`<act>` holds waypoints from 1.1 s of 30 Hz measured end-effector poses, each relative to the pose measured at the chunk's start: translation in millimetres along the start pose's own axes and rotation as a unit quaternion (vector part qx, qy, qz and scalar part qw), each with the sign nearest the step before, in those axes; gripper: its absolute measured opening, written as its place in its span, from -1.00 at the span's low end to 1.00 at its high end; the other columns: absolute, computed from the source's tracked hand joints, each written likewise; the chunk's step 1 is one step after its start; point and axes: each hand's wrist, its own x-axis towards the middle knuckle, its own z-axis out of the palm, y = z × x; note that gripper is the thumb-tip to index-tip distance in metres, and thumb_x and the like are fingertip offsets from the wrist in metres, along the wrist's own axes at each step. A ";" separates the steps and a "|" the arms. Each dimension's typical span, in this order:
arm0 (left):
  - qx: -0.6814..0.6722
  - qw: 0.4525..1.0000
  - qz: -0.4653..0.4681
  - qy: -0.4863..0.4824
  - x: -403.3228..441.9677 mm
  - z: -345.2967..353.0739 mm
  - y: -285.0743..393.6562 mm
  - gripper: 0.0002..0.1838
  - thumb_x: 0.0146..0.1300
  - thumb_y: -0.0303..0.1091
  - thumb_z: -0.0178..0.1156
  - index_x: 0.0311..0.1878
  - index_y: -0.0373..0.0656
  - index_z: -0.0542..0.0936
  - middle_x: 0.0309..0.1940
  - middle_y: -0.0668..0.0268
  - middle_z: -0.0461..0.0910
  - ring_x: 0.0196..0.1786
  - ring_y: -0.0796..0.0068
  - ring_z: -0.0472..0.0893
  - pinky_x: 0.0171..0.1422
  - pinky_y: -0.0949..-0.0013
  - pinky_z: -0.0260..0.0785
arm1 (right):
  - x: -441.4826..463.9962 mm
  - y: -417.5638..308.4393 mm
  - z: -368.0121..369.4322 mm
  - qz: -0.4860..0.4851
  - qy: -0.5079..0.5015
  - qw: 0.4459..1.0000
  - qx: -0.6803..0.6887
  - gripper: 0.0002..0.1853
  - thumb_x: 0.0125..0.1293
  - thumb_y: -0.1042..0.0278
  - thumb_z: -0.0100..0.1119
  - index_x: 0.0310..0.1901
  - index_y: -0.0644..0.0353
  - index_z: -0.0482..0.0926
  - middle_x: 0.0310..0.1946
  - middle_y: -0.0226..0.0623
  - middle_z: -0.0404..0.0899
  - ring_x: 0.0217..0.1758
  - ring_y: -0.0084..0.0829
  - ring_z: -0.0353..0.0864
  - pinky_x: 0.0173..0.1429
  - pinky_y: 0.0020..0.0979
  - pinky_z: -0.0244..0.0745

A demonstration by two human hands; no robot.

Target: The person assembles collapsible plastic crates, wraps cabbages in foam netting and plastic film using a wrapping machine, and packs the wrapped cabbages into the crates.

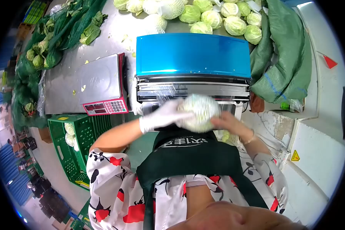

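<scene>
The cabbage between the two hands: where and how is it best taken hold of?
Probably at its widest part, one palm from each side: the cabbage looks round and shows no handle, so opposed palms should steady it. The gloved left hand and bare right hand are on those sides. Blur hides surface detail.

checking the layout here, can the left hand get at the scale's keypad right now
Probably yes: the keypad lies just left of the left hand, with nothing tall seen between. But that hand holds the cabbage, which the right hand also seems to touch.
</scene>
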 end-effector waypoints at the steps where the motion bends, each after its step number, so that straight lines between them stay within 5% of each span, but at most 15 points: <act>1: -0.007 1.000 -0.017 -0.011 -12.9 13.1 -20.5 -0.26 0.29 0.13 0.30 0.21 -0.42 0.48 -0.04 0.02 0.65 0.01 0.43 0.65 -0.10 0.40 0.59 | -5.5 23.3 15.0 0.034 -0.008 0.999 0.037 -0.32 0.37 -0.26 0.17 0.06 0.35 0.64 -0.05 -0.20 0.68 -0.03 -0.48 0.59 0.12 -0.44 0.47; 2: -0.073 0.992 -0.083 -0.057 -24.8 22.8 -14.7 -0.26 0.34 0.06 0.28 0.31 -0.43 0.44 0.19 0.05 0.57 0.27 0.36 0.49 0.39 0.29 0.34 | -1.0 58.5 27.7 0.042 0.001 0.998 0.047 -0.26 0.33 -0.37 0.14 0.02 0.33 0.66 -0.14 -0.20 0.71 -0.17 -0.52 0.64 -0.08 -0.46 0.55; 6: -0.235 0.940 -0.244 -0.036 -14.9 38.4 -57.5 -0.19 0.40 0.35 -0.04 0.37 -0.22 0.44 0.13 0.20 0.63 0.06 0.36 0.66 -0.02 0.28 0.54 | 29.9 71.8 46.2 0.146 -0.016 0.965 0.217 -0.25 0.33 -0.47 0.02 -0.09 0.23 0.69 -0.40 -0.33 0.69 -0.51 -0.56 0.61 -0.55 -0.55 0.41; 9: -0.338 0.913 -0.218 -0.072 -20.6 36.2 -63.0 -0.07 0.32 0.46 -0.03 0.46 -0.17 0.34 0.31 0.16 0.51 0.32 0.30 0.50 0.38 0.09 0.32 | 38.8 64.4 44.1 0.091 -0.054 0.948 0.301 -0.26 0.40 -0.37 0.02 0.21 0.24 0.52 -0.13 -0.25 0.69 -0.38 -0.52 0.67 -0.45 -0.55 0.50; 10: -0.370 0.894 -0.243 -0.067 -32.5 36.7 -57.8 -0.12 0.38 0.38 -0.01 0.51 -0.13 0.28 0.36 0.17 0.45 0.41 0.33 0.41 0.46 0.13 0.24 | 33.2 75.8 29.8 0.169 -0.114 0.918 0.340 -0.39 0.45 -0.15 0.11 0.28 0.20 0.45 -0.09 -0.28 0.69 -0.23 -0.45 0.74 -0.34 -0.50 0.60; 13: -0.386 0.908 -0.153 -0.055 -71.6 35.7 -70.8 -0.29 0.45 0.10 0.12 0.50 -0.14 0.29 0.36 0.19 0.45 0.38 0.34 0.45 0.47 0.23 0.26 | 17.0 131.7 42.4 0.001 -0.010 0.974 0.228 -0.46 0.40 0.07 0.26 0.28 0.22 0.45 -0.05 -0.32 0.66 -0.05 -0.40 0.67 -0.12 -0.51 0.54; 15: -0.220 0.973 -0.045 0.054 -84.6 53.8 -106.5 -0.38 0.45 -0.21 0.21 0.48 -0.18 0.30 0.31 0.20 0.50 0.31 0.41 0.51 0.42 0.33 0.35 | -1.1 135.9 46.7 -0.058 0.065 0.996 0.026 -0.60 0.40 0.27 0.28 0.18 0.22 0.49 -0.17 -0.36 0.63 -0.08 -0.48 0.59 -0.03 -0.47 0.48; 16: 0.016 0.986 0.015 0.167 -89.5 61.6 -105.8 -0.44 0.39 -0.37 0.24 0.42 -0.19 0.36 0.13 0.08 0.64 0.11 0.32 0.68 0.20 0.33 0.52 | 0.9 150.3 50.8 -0.074 0.104 0.992 -0.023 -0.64 0.41 0.28 0.26 0.14 0.22 0.50 -0.21 -0.36 0.62 -0.10 -0.50 0.57 -0.03 -0.45 0.47; 17: 0.241 0.945 0.027 0.221 -86.3 55.5 -104.2 -0.51 0.38 -0.43 0.20 0.37 -0.16 0.42 -0.07 -0.06 0.69 -0.06 0.14 0.74 0.03 0.23 0.59 | 1.3 153.6 55.7 -0.088 0.141 0.983 -0.074 -0.68 0.41 0.29 0.25 0.11 0.22 0.51 -0.24 -0.37 0.60 -0.13 -0.52 0.56 -0.03 -0.44 0.46; 19: 0.322 0.904 0.014 0.281 -90.9 49.6 -100.0 -0.57 0.36 -0.46 0.18 0.29 -0.15 0.50 -0.14 -0.15 0.66 -0.12 -0.03 0.70 -0.02 0.18 0.59 | 4.6 157.7 62.6 -0.162 0.197 0.965 -0.062 -0.72 0.38 0.32 0.28 0.02 0.25 0.51 -0.30 -0.34 0.56 -0.16 -0.47 0.55 0.00 -0.44 0.46; 21: 0.196 0.932 0.036 0.302 -91.5 46.2 -108.3 -0.63 0.40 -0.47 0.17 0.25 -0.23 0.54 -0.15 0.01 0.73 -0.16 0.25 0.75 -0.02 0.29 0.61 | 0.5 125.8 68.9 -0.136 0.229 0.963 0.034 -0.69 0.34 0.29 0.33 0.01 0.23 0.51 -0.26 -0.30 0.56 -0.15 -0.39 0.55 0.03 -0.43 0.44; 26: -0.152 0.948 -0.056 0.274 -90.1 48.2 -120.0 -0.65 0.44 -0.50 0.15 0.26 -0.33 0.52 -0.14 0.18 0.72 -0.12 0.54 0.70 -0.02 0.44 0.61 | 27.1 128.6 97.3 -0.265 0.234 0.907 -0.229 -0.72 0.32 0.23 0.37 -0.10 0.21 0.55 -0.15 -0.35 0.58 -0.06 -0.48 0.55 0.08 -0.46 0.42; 28: -0.240 0.938 -0.063 0.243 -95.7 43.5 -122.6 -0.66 0.45 -0.50 0.13 0.26 -0.27 0.53 -0.13 0.21 0.73 -0.14 0.51 0.72 0.01 0.42 0.60 | 27.6 137.2 102.3 -0.158 0.244 0.956 0.046 -0.79 0.39 0.26 0.28 -0.14 0.22 0.55 -0.24 -0.41 0.58 -0.17 -0.52 0.54 0.01 -0.48 0.43; 31: 0.285 0.906 0.062 0.308 -120.5 34.9 -76.9 -0.67 0.48 -0.49 0.10 0.26 -0.19 0.55 -0.08 0.22 0.73 -0.10 0.49 0.72 0.08 0.38 0.59 | 13.1 118.6 93.2 -0.150 0.256 0.899 0.324 -0.89 0.50 0.37 0.11 -0.20 0.20 0.54 -0.44 -0.58 0.46 -0.41 -0.70 0.38 -0.21 -0.59 0.34; 33: 0.281 0.899 0.081 0.327 -134.1 35.3 -77.0 -0.69 0.49 -0.45 0.09 0.25 -0.15 0.56 -0.05 0.21 0.73 -0.09 0.52 0.71 0.06 0.40 0.55 | -1.0 110.8 89.3 -0.140 0.222 0.842 0.472 -0.90 0.50 0.40 0.09 -0.23 0.17 0.53 -0.44 -0.61 0.43 -0.47 -0.76 0.25 -0.33 -0.64 0.22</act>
